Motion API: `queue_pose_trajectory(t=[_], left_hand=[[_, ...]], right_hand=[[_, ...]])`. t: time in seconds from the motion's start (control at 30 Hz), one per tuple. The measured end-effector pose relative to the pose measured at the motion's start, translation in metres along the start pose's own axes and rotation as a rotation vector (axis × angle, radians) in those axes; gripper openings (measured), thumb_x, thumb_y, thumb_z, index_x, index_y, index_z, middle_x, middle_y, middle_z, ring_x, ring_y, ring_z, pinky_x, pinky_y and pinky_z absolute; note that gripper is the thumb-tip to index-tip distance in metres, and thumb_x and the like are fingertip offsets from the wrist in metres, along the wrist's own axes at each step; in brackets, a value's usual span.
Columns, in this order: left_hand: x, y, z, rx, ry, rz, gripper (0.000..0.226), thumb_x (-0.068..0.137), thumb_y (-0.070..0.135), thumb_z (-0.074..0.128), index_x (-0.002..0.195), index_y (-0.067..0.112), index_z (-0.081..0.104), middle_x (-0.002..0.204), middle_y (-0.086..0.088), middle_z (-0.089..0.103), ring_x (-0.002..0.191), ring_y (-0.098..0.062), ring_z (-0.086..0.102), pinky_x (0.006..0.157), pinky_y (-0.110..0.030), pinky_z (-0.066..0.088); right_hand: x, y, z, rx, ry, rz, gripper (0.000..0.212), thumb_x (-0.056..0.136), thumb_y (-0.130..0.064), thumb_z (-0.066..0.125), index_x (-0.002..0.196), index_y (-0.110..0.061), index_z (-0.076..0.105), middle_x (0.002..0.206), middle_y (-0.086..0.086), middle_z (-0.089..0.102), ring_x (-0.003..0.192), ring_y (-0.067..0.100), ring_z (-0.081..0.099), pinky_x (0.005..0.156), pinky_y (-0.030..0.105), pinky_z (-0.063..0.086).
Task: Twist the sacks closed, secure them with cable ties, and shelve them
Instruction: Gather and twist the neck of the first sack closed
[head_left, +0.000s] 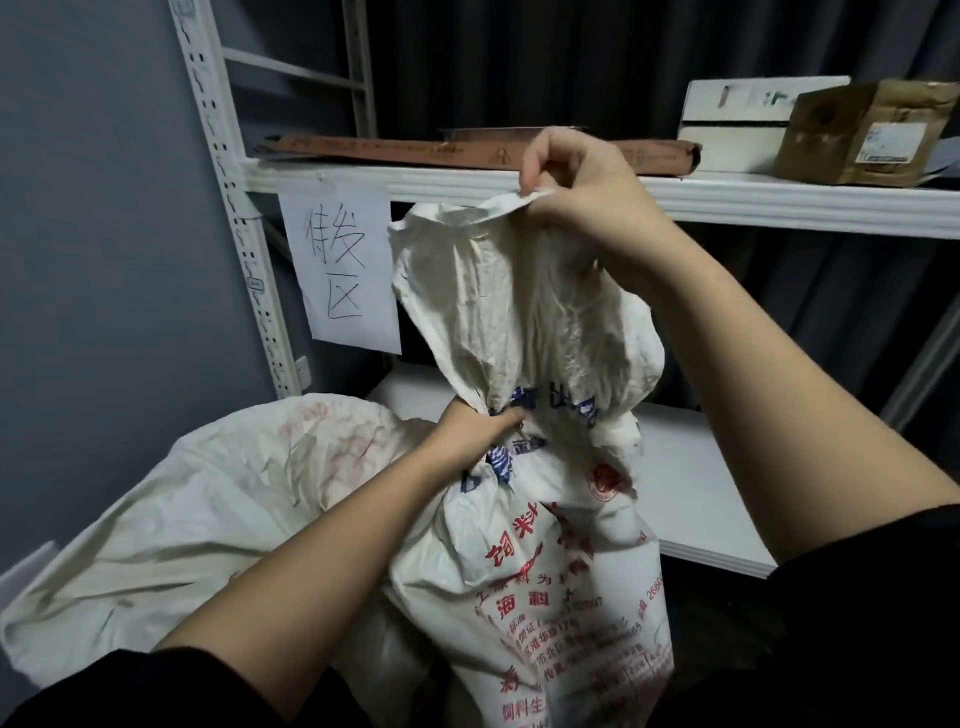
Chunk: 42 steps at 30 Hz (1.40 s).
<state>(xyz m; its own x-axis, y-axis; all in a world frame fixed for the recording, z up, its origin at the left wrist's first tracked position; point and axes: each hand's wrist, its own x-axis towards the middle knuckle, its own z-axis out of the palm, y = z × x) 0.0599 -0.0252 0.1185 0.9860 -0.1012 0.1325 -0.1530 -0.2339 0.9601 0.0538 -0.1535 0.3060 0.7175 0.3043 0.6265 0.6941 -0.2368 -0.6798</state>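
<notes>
1. The printed sack (540, 561) stands just in front of the white shelf (691, 467).
2. The left hand (475, 431) clenches its gathered neck.
3. The right hand (582, 192) pinches its top edge (fingers closed), up near the shelf's higher board.

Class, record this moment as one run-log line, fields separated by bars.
stage: closing sack | left hand: grips printed sack neck | right hand: pinches its top edge | cable tie: none visible | second sack: beside, left

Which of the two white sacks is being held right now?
The white woven sack with red and blue print, gripped by both hands at its neck and top edge. The plainer white sack lies untouched.
</notes>
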Motion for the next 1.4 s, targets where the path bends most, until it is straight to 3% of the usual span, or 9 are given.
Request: queue_pose_trajectory(t=[0.17,0.33,0.5,0.63,0.8,0.9,1.03,1.2,1.4], left_hand=[[-0.003,0.004,-0.011,-0.068,0.058,-0.053,0.022,0.092,0.008,0.056,0.112,0.016,0.057,0.095,0.001,0.061,0.078,-0.008,0.057,0.056,0.002,0.039],[-0.003,0.004,-0.021,-0.156,0.140,-0.054,0.019,0.090,0.005,0.054,0.106,0.015,0.058,0.098,0.003,0.061,0.084,-0.008,0.056,0.059,0.001,0.039],[-0.005,0.004,-0.027,-0.197,0.173,-0.065,0.018,0.090,0.002,0.052,0.102,0.013,0.058,0.090,0.004,0.062,0.081,-0.009,0.056,0.060,-0.003,0.042],[-0.008,0.007,-0.022,-0.186,0.148,-0.039,0.025,0.090,0.001,0.051,0.109,0.017,0.056,0.100,0.003,0.061,0.086,-0.008,0.057,0.073,-0.012,0.045],[-0.011,0.004,-0.024,-0.173,0.054,-0.139,0.015,0.080,0.028,0.064,0.075,0.014,0.063,0.078,-0.003,0.065,0.065,-0.005,0.060,0.068,-0.017,0.047],[-0.013,0.004,-0.022,0.016,-0.103,-0.209,0.039,0.073,0.056,0.069,0.088,0.020,0.070,0.106,0.004,0.058,0.100,-0.010,0.054,0.101,-0.030,0.038],[-0.013,0.016,-0.010,0.119,-0.141,-0.257,0.029,0.080,0.051,0.066,0.071,0.023,0.065,0.080,0.009,0.058,0.082,-0.009,0.052,0.080,-0.019,0.042],[-0.009,0.021,0.010,-0.041,-0.043,-0.103,0.010,0.084,0.027,0.071,0.088,0.020,0.065,0.090,0.005,0.066,0.065,0.009,0.060,0.049,0.000,0.039],[-0.004,0.019,0.012,-0.096,0.055,-0.041,0.015,0.086,0.004,0.059,0.099,0.010,0.065,0.094,0.000,0.066,0.091,-0.012,0.059,0.068,-0.004,0.042]], right_hand=[[-0.001,0.015,-0.018,-0.175,0.113,-0.068,0.023,0.077,-0.009,0.063,0.098,-0.014,0.056,0.077,-0.005,0.051,0.067,0.001,0.045,0.065,0.015,0.038],[-0.016,0.046,-0.046,-0.338,-0.085,0.209,0.095,0.065,-0.060,0.075,0.143,-0.032,0.029,0.131,-0.007,0.048,0.121,0.006,0.047,0.102,0.023,0.039],[-0.028,0.092,-0.067,-0.106,0.043,0.559,0.120,0.053,-0.064,0.081,0.150,-0.030,0.017,0.152,0.001,0.032,0.132,0.013,0.038,0.107,0.035,0.036],[-0.042,0.116,-0.062,0.076,-0.170,0.716,0.078,0.065,-0.045,0.079,0.133,-0.021,0.048,0.124,0.005,0.065,0.108,0.022,0.065,0.090,0.044,0.054],[-0.030,0.104,-0.047,0.201,0.187,0.601,0.055,0.068,-0.025,0.079,0.117,-0.010,0.059,0.103,0.007,0.071,0.093,0.024,0.068,0.085,0.040,0.056],[-0.014,0.081,-0.042,0.243,0.372,0.471,0.033,0.081,-0.014,0.069,0.112,-0.009,0.060,0.099,0.007,0.070,0.086,0.020,0.068,0.072,0.031,0.056],[0.003,0.041,-0.023,0.198,0.492,0.280,0.010,0.086,-0.014,0.056,0.097,-0.017,0.056,0.097,0.000,0.063,0.087,0.013,0.060,0.068,0.024,0.049],[0.013,0.011,0.016,0.257,0.502,0.147,0.005,0.091,-0.012,0.050,0.090,-0.016,0.052,0.094,0.002,0.058,0.083,0.012,0.055,0.070,0.025,0.048],[0.026,0.025,0.021,0.451,0.384,0.254,0.038,0.080,-0.019,0.063,0.113,-0.002,0.054,0.111,0.020,0.063,0.099,0.033,0.066,0.080,0.041,0.057]])
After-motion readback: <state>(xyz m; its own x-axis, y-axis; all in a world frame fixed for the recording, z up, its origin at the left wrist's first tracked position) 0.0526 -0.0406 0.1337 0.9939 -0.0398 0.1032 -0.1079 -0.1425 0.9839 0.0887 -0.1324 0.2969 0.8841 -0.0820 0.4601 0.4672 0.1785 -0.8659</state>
